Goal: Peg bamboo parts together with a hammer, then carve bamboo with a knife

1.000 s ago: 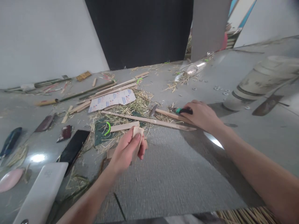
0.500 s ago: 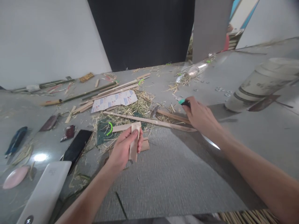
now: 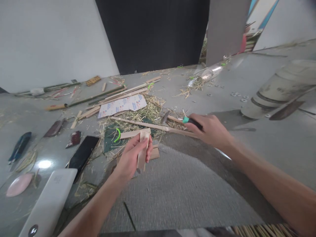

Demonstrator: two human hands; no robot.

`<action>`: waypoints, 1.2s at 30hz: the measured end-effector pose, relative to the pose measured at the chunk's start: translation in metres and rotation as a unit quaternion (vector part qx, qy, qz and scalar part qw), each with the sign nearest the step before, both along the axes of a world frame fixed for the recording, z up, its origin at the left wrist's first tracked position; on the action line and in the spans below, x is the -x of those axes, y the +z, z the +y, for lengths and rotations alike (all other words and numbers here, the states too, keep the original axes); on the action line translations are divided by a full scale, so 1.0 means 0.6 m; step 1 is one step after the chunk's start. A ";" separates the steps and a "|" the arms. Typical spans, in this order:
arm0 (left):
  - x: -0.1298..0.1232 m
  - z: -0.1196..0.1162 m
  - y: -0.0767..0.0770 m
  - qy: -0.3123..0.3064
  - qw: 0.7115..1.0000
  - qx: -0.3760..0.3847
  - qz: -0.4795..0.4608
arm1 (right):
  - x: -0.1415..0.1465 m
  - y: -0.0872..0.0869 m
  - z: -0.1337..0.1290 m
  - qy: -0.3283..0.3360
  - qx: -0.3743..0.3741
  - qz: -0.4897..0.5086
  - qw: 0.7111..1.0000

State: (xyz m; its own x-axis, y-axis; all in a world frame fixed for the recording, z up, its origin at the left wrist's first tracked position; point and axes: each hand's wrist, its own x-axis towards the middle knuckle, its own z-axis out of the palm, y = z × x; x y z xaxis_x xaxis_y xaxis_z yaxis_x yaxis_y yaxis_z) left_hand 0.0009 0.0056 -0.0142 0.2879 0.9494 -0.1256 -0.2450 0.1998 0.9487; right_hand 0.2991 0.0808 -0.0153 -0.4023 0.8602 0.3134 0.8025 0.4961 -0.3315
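Note:
My left hand [image 3: 134,149] is closed round a short pale bamboo piece [image 3: 143,152], held upright with the thumb across its face. My right hand [image 3: 211,130] grips a tool with a black and teal handle [image 3: 194,123], off to the right of the piece and apart from it. The tool's metal end is small and blurred, so its kind is unclear. Just below the right hand's fingers runs a long bamboo strip [image 3: 153,125]. A hammer [image 3: 166,117] with a wooden handle lies behind that strip. Another flat strip [image 3: 129,134] lies behind the left hand.
Thin shavings [image 3: 153,107] and a printed paper sheet [image 3: 123,106] lie behind the hands. To the left are a black phone [image 3: 82,153], a white power bank [image 3: 50,200] and a pink oval object [image 3: 19,185]. A large pale cylinder [image 3: 276,90] stands at right, near small rings [image 3: 235,94].
My right hand has drawn the black and teal tool down and slightly left, nearer the left hand. The left hand keeps its hold on the bamboo piece. The view has shifted slightly.

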 end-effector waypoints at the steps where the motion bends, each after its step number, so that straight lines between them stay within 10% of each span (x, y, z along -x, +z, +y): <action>1: 0.000 0.000 0.000 -0.004 1.000 -0.008 0.015 | 0.007 0.000 -0.008 0.020 -0.010 0.013 1.000; 16: -0.056 -0.002 0.045 0.024 0.968 -0.053 0.245 | 0.054 0.012 -0.070 0.121 -0.055 0.059 0.989; 36: -0.058 0.012 -0.011 0.030 0.976 -0.033 0.212 | 0.052 0.008 -0.073 0.113 -0.094 0.035 0.989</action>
State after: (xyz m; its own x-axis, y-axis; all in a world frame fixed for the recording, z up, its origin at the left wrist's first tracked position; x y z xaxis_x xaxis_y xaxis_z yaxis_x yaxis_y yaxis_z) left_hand 0.0356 0.0129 -0.0206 0.1676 0.9728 -0.1597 0.1624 0.1325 0.9778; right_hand 0.2679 0.0368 -0.0106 -0.5499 0.6747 0.4923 0.6420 0.7185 -0.2676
